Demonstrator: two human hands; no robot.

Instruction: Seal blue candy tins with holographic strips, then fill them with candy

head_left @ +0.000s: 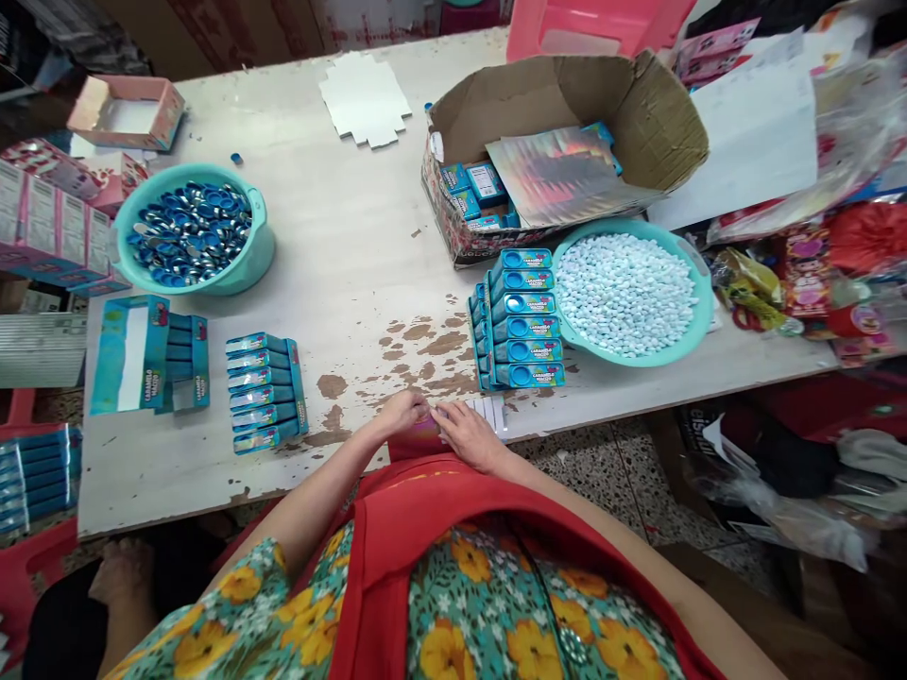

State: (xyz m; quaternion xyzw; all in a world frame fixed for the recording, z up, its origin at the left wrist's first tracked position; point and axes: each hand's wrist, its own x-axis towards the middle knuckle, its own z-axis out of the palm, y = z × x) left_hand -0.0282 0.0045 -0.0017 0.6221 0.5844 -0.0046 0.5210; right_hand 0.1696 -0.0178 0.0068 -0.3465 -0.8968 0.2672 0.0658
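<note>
- A pink carton (418, 436) is held at the near table (333, 217) edge, directly between both hands and touching them.
- Left hand (402, 412): fingers curled over the carton's left end, pinching it.
- Right hand (469, 436): fingers laid flat on the carton's right part and on a white sheet (490, 412) just beyond.
- Long axis of the carton judged roughly left-right; much is hidden by the hands.
- Both hands equally near; the blue boxes (522, 319) stand beyond, to the right, nearer the right hand.
</note>
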